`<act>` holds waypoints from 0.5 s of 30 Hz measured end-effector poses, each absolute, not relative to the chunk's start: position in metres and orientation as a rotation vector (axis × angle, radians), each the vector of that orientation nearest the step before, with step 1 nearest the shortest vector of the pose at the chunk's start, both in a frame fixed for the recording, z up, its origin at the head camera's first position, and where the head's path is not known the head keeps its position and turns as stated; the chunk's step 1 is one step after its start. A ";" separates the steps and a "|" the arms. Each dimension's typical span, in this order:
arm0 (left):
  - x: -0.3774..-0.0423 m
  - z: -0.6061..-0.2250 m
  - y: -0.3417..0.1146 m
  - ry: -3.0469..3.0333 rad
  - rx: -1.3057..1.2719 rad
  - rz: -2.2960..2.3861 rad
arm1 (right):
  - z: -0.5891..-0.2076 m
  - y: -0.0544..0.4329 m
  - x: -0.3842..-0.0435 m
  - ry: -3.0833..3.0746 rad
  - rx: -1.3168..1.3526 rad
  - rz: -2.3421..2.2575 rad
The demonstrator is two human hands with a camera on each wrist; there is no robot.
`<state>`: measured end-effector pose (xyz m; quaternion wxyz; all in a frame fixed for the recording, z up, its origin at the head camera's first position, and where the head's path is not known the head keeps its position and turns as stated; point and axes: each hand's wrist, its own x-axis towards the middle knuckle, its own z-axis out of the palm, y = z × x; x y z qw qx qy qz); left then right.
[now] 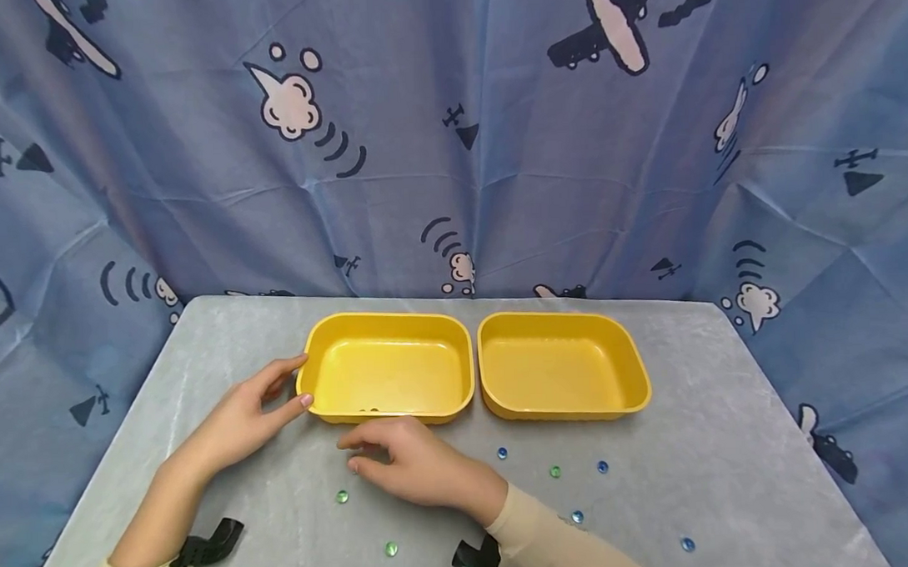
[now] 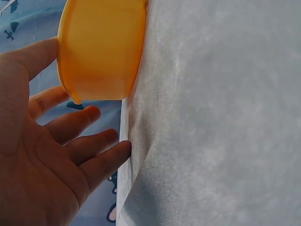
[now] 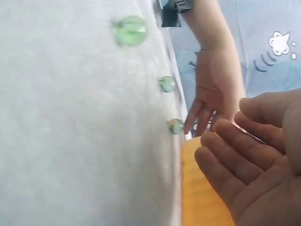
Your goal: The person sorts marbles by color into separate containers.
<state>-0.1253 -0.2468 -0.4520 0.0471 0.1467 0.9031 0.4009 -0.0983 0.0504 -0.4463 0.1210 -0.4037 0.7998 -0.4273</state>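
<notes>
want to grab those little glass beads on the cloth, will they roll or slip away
Probably slippery: the green bead looks smooth and glossy. It seems flattened rather than round, so it may slide more than roll. It is small and low against the grey cloth, so the right hand would likely need a fingertip pinch.

Left hand (image 1: 248,412) at lower left of the head view, fingers straight and spread, thumb and forefinger extended forward, right hand (image 1: 411,464) at lower centre, palm down, fingers relaxed, both forearms in cream sleeves, black wrist straps.
</notes>
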 end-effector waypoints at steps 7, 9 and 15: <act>-0.127 -0.452 -0.247 2.758 0.468 1.225 | -0.456 0.047 -0.099 2.416 -1.211 -1.078; -0.127 -0.452 -0.247 2.761 0.465 1.221 | -0.458 0.046 -0.099 2.420 -1.194 -1.043; -0.124 -0.451 -0.247 2.763 0.450 1.221 | -0.465 0.044 -0.098 2.434 -1.199 -0.947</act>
